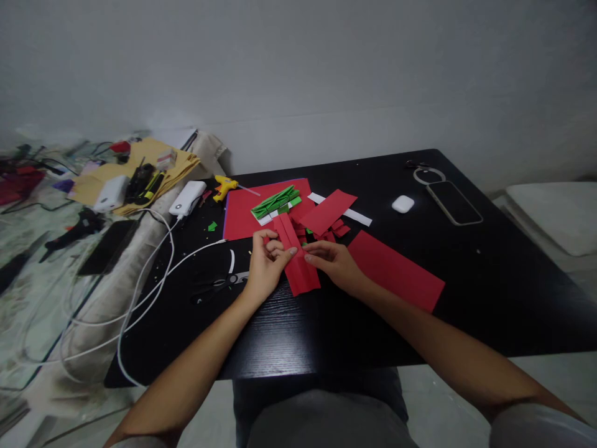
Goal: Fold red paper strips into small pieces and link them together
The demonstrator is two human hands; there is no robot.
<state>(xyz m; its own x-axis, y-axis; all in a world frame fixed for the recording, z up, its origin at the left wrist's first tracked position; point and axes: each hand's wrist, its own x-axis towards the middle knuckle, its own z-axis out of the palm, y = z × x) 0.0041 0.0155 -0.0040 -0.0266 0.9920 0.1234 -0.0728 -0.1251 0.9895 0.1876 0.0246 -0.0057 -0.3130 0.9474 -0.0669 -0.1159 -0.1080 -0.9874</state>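
A creased strip of red paper point(302, 278) is held slightly tilted over the black table, its lower end toward me. My left hand point(268, 264) grips its left edge, thumb on top and fingers curled. At the right edge, my right hand point(333, 261) pinches the same strip between thumb and fingers. Just beyond lie a folded green paper piece point(276, 202), a smaller red paper rectangle point(329, 211) and several red scraps point(342, 229). A large red sheet point(396, 269) rests flat to the right of my right hand.
Left of my hands are black-handled pliers point(232, 279), a white cable point(191, 254) and a white power bank point(187, 198). A yellow glue gun point(226, 187) sits at the back. Rightward lie a white earbud case point(403, 204) and a phone point(454, 203) on the black table point(513, 292).
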